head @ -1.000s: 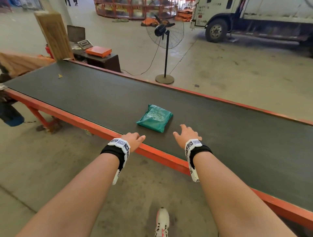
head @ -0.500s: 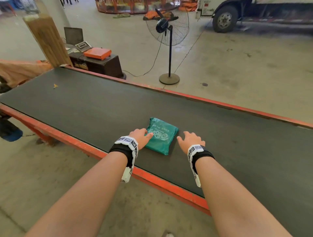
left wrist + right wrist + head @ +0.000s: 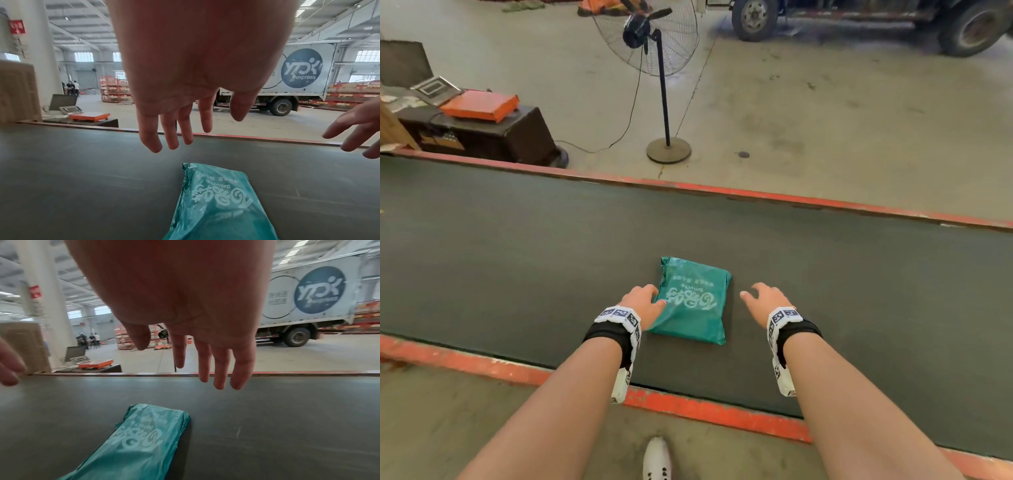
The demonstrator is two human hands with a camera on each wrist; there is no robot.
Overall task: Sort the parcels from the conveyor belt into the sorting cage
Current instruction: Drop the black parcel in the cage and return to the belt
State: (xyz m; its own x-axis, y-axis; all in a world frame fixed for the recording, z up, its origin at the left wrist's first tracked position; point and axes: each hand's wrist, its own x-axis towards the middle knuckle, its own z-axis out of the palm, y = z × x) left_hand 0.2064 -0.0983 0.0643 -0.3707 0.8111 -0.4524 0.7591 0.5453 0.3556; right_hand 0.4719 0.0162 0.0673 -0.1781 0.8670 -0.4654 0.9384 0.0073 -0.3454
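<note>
Lying flat on the conveyor belt [image 3: 517, 260], the teal parcel [image 3: 693, 303] is sitting between both hands; left hand [image 3: 642, 303] is hovering at its left edge, right hand [image 3: 763, 303] just beside, fingers [image 3: 170, 129] spread, gripping nothing.

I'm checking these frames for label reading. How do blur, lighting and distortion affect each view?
Head view: sharp and evenly lit, the white print on the green parcel is clear, the belt's red rail bows from the wide lens. Left wrist view: the left hand looms large and shaded, the print stays clear. Right wrist view: the print and the truck are smeared by motion blur.
</note>
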